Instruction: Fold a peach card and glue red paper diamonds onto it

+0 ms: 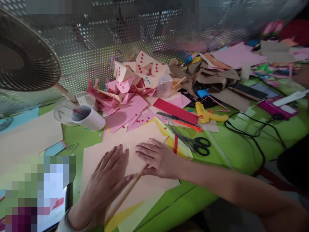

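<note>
Left hand (106, 183), right hand (161, 159) open, flat on peach paper (131, 143) near worktop (169, 206) front edge; probably light, easily creased; better hold by corners.

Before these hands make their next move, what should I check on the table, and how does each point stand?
1. Left hand open and flat on the peach paper: ok.
2. Right hand open, resting on that paper: ok.
3. Scissors lying apart from both hands: ok.
4. Papers evenly stacked: not ok; yellow paper and pale green paper stick out below the peach.
5. Paper edge between the hands pressed fully down: cannot tell.
6. Yellow glue gun cool: cannot tell; it lies clear of both hands.
</note>
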A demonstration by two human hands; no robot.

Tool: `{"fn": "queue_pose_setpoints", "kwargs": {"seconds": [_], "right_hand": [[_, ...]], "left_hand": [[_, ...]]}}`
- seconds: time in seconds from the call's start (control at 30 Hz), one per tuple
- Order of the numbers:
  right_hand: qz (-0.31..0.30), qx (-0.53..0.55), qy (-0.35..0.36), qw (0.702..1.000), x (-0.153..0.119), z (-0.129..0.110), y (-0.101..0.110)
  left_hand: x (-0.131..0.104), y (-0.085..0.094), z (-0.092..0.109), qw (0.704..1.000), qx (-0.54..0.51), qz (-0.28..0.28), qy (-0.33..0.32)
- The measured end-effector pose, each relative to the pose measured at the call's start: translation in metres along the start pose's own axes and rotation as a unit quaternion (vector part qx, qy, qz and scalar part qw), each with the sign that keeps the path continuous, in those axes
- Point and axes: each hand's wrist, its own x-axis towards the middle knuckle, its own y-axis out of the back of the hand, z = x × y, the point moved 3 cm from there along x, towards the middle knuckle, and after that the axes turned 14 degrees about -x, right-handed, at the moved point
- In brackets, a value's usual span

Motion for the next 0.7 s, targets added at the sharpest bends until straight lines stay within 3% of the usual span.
{"fn": "queue_pose_setpoints", "kwargs": {"seconds": [0.7], "right_hand": [[-0.061, 0.009, -0.09, 0.994, -0.01, 0.006, 0.014]], "left_hand": [[-0.002, -0.003, -0.006, 1.0, 0.001, 0.004, -0.017]]}}
